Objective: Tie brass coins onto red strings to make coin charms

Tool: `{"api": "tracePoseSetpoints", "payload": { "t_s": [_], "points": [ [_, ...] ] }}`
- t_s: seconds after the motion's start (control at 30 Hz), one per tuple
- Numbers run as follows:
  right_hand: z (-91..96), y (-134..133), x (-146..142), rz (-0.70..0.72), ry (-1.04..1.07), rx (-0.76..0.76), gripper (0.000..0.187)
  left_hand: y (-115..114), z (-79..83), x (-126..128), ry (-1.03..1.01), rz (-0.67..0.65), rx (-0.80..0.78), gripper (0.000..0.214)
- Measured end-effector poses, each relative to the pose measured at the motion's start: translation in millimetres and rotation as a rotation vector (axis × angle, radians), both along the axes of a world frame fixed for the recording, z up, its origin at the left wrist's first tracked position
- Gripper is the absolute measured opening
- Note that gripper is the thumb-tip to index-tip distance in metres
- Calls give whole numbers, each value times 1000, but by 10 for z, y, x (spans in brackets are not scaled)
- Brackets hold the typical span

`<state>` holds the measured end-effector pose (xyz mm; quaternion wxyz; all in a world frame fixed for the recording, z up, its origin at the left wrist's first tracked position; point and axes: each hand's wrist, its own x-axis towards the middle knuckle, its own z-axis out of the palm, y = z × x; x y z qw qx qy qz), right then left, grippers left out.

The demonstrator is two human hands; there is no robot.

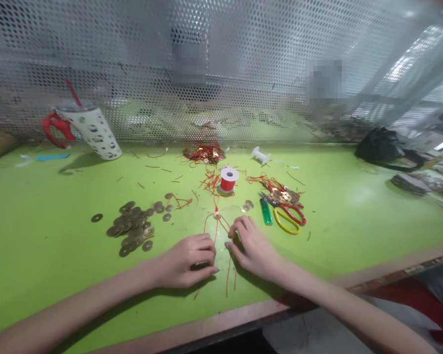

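A round coin [217, 215] with a hole lies in front of me, with red cord [216, 201] looped above it and several strands running down toward me. My left hand [192, 260] rests on the table left of these strands, its fingers curled over the cord; the fingertips are partly hidden. On the other side, my right hand [253, 248] has its fingers bent around a strand, with the thumb close below. Loose cord ends [228, 280] trail between the hands toward the table's front edge.
Left of my hands is a heap of coins [133, 223]. A red thread spool [228, 183] stands ahead. Scissors [288, 219], a green lighter [266, 212] and corded coins [282, 192] lie right. A tumbler [92, 130] stands by the perforated metal screen [236, 113].
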<state>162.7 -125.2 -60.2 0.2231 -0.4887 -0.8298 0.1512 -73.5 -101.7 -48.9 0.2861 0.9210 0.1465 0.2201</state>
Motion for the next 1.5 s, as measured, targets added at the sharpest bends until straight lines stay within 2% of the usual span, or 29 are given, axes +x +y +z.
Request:
{"api": "tracePoseSetpoints", "payload": {
  "t_s": [0.17,0.3,0.4,0.47,0.57,0.67,0.77,0.87,1.0,1.13,1.27,1.4,1.5],
  "points": [
    [-40,25,-19,-15,1,21,1,23,22,14,-2,8,34,24],
    [-87,50,-32,17,7,20,12,42,49,51,4,15,51,23],
    [-96,99,-25,-12,66,-45,12,70,31,94,24,64,102,18],
    [-79,154,-7,-28,181,-166,11,88,-4,145,45,103,200,18],
    [-32,263,42,-5,406,-371,2,98,-55,270,67,110,465,22],
    [4,388,119,5,576,-524,16,84,-59,420,96,31,707,25],
    [7,500,201,12,678,-597,25,68,-26,537,111,-65,847,22],
    [-6,559,248,20,716,-597,23,75,3,590,83,-134,935,18],
    [-1,545,259,10,637,-530,16,115,17,574,54,-108,899,18],
    [24,503,309,-13,495,-421,13,150,-16,448,58,12,829,19],
    [48,467,349,0,378,-398,7,169,-94,288,-5,146,728,19],
    [80,426,262,33,444,-477,7,186,-140,249,0,291,671,16],
    [92,401,187,54,550,-596,14,212,-150,281,2,326,621,17]
  ]
}}
